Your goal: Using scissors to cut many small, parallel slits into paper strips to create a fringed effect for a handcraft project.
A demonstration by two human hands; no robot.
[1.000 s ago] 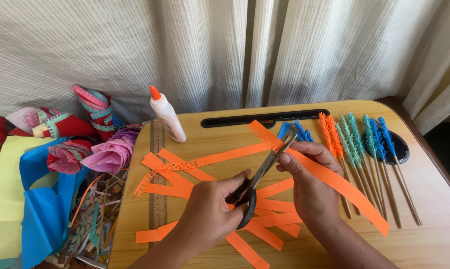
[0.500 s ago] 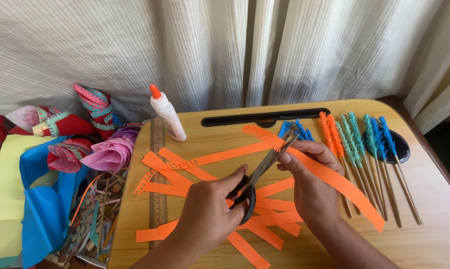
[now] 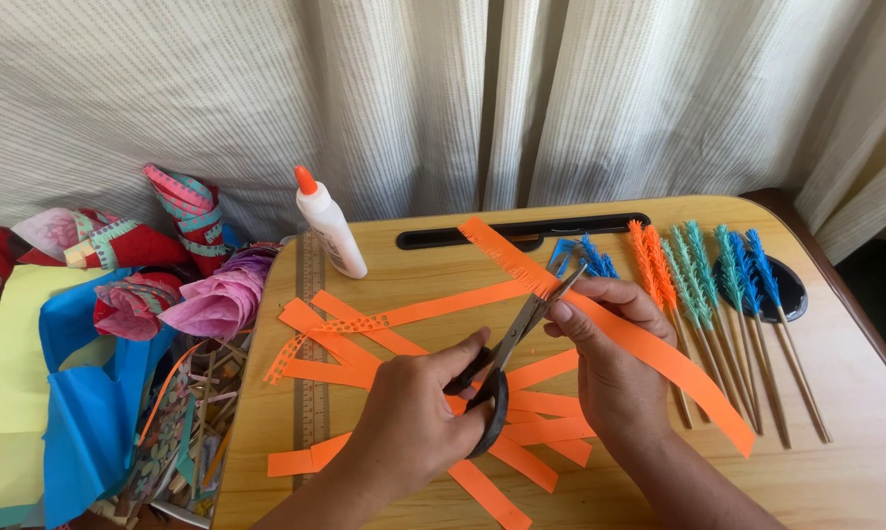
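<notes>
Since a second ago the scissors (image 3: pixel 521 339), gripped by the left hand (image 3: pixel 413 427), have been moved along the orange strip (image 3: pixel 649 348), leaving more fringe behind (near its far end). The strip is pinched above the table (image 3: pixel 855 393) by the right hand (image 3: pixel 610 368).

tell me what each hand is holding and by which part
Left hand holds black-handled metal scissors by the handle loops. Right hand pinches the long orange paper strip near its fringed end.
</notes>
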